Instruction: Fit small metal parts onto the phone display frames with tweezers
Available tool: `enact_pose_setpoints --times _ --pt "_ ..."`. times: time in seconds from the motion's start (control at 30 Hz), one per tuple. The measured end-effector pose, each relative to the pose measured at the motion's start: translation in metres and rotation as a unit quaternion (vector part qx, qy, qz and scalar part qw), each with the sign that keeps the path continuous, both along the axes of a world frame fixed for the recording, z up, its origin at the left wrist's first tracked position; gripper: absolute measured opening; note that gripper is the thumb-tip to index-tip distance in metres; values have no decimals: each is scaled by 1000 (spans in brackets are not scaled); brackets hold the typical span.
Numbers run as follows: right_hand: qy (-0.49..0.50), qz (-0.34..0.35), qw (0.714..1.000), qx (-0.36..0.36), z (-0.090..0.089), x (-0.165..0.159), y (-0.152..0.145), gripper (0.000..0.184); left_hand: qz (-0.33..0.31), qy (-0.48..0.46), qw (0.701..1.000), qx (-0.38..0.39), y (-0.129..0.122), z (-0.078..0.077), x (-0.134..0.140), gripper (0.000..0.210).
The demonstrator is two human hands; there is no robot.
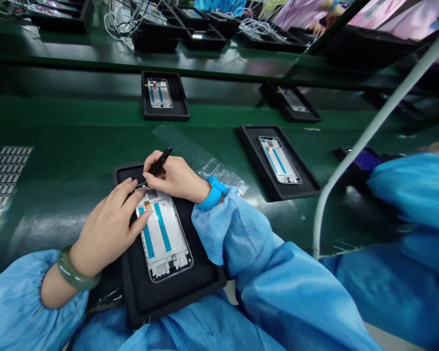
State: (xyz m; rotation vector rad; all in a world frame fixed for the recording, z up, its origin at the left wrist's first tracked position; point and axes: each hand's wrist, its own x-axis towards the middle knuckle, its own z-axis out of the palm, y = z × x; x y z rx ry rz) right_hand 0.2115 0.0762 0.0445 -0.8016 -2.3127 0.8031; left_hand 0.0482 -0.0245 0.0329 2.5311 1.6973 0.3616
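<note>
Nearest the camera: my left sleeve (25,297), left of the black tray (205,280), and my right sleeve (278,278), crossing the tray's right rim. Item location: the phone frame (173,239) lies inside the tray. Left hand (109,226): fingers spread over the frame's far left corner, thumb over its inner face; thumb pressure, I cannot tell. Right hand (173,176): thumb and forefinger pinching a black pen-like tool (162,161) above the tray's far end, tip hidden.

Judged good practice: steady the frame by its border, work the tool with light strokes, and keep thumb and sleeve off the inner face.

Edges: the tray's rim is raised; its near end appears to overhang the worktop (76,136) above my lap, so I advise no heavy pressure there. Beyond the tray's right rim lie a clear strip (183,141) and, farther, a second tray (309,189). Left of the tray, bare worktop reaches a patterned sheet (7,183); I judge that side best for moving.
</note>
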Motion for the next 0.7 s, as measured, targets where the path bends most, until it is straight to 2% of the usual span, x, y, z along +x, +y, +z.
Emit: enact_pose_setpoints --times 0.17,0.3,0.4,0.5,0.57,0.7 --pt "-33 26 998 36 3 -3 0 5 5 3 1000 4 0 1 0 45" --pt "-20 -69 994 77 8 10 12 13 4 6 1000 -3 1 2 0 42" --pt "-121 -121 974 149 10 25 24 23 4 -2 1000 -2 1 2 0 41" --pt "-285 -74 945 142 10 34 32 27 6 -12 1000 -2 0 0 1 40" --pt "-353 -39 926 126 10 36 36 26 4 -24 1000 -11 -1 0 1 39" --pt "-355 -34 924 140 20 30 52 29 9 -109 994 -29 1 9 -9 41"
